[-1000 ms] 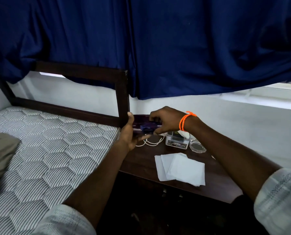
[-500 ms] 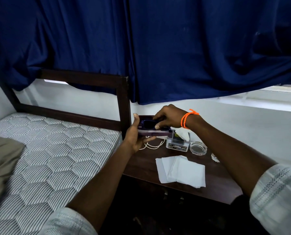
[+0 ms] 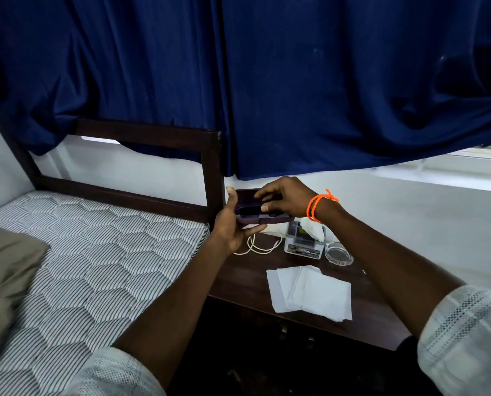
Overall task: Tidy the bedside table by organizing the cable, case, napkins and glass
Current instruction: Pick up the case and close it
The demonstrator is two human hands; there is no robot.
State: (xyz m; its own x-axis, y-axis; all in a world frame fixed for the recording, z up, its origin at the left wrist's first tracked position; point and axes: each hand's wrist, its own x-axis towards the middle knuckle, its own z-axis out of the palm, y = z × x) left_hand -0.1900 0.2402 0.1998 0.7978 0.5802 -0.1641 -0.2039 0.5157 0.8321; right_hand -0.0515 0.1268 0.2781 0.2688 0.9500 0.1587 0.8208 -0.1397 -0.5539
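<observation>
A dark purple case (image 3: 262,219) is held open above the back left corner of the bedside table (image 3: 381,324). My left hand (image 3: 231,224) grips its left end from below. My right hand (image 3: 285,200), with an orange band at the wrist, reaches into the case from above, fingers on something dark inside. Beneath the case a white cable (image 3: 257,247) lies looped on the table. White napkins (image 3: 310,292) lie fanned out in the middle. A low clear glass (image 3: 338,254) stands at the back right.
A small grey box (image 3: 301,245) with a white tissue behind it stands between the cable and the glass. The bed's dark headboard post (image 3: 214,178) is just left of the case. A striped mattress (image 3: 81,252) fills the left. Blue curtains (image 3: 295,81) hang behind.
Both hands have lifted the case higher off the table, and its lid now stands open. My right hand's fingers have moved into the case.
</observation>
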